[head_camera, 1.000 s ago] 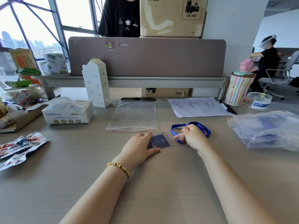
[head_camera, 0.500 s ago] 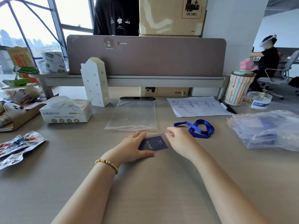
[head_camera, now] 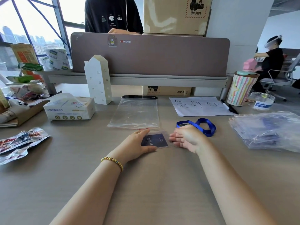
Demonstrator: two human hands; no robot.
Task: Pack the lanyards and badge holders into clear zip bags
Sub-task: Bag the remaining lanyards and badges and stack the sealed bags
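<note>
Head view: a clear badge holder (head_camera: pixel 156 141) containing a dark blue card (head_camera: pixel 154 140) is laid flat on the surface (head_camera: pixel 146 184). It is pinched at its left edge by the left hand (head_camera: pixel 138 146); the right hand (head_camera: pixel 186 138) is held with straight fingers at its right edge. An empty zip bag (head_camera: pixel 135 113) is placed just behind, a blue lanyard (head_camera: pixel 203 125) beside it. Filled bags (head_camera: pixel 266 130) are stacked far right.

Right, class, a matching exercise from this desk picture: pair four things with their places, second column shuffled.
Things:
1. blue lanyard
2. badge holder
3. empty zip bag
4. tissue box

Places:
a. between the left hand and the right hand
b. far left, beside the white house model
c. just beyond the right hand
d. flat, beyond the badge holder

Pairs: 1-c, 2-a, 3-d, 4-b
</note>
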